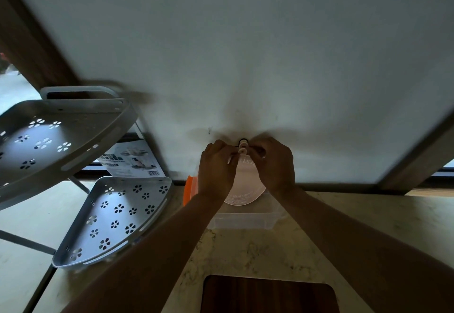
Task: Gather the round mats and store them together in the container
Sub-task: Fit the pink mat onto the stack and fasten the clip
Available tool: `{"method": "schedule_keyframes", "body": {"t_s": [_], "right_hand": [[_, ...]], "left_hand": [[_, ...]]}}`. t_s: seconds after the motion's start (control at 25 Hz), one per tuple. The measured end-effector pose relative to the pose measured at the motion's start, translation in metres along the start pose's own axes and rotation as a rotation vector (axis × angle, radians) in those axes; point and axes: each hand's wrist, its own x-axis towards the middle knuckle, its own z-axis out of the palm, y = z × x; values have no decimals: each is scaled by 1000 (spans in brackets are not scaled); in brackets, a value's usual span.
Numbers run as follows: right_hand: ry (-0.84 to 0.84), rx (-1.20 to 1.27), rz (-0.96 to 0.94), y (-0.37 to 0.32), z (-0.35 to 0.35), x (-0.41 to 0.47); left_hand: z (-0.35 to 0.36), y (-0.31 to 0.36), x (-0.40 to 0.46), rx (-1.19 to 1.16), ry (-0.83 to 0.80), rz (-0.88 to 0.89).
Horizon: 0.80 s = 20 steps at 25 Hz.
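A pale pink round mat [245, 185] hangs flat against the white wall from a small black hook [243, 141] by its top loop. My left hand [217, 168] and my right hand [274, 163] both pinch the mat near that loop, fingers closed on it. Directly below, a clear plastic container [242, 220] stands on the marble counter against the wall. An orange lid [189, 190] leans beside the container on its left. My forearms hide much of the mat's sides.
A grey corner rack with flower-shaped holes stands at left, upper shelf [56, 138] and lower shelf [118, 217]. A printed box [134, 160] leans against the wall behind it. A dark wooden board [267, 295] lies on the counter [368, 226] close to me.
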Motion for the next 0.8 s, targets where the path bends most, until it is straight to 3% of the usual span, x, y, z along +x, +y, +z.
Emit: {"method": "schedule_keyframes", "body": {"t_s": [0.2, 0.64, 0.8], "right_hand": [[-16, -10, -18, 4, 1, 2], [-54, -6, -41, 3, -1, 2], [-27, -28, 31, -2, 2, 3]], "left_hand": [[-2, 2, 0, -25, 8, 20], [5, 14, 11, -71, 7, -157], [12, 15, 12, -20, 15, -210]]}}
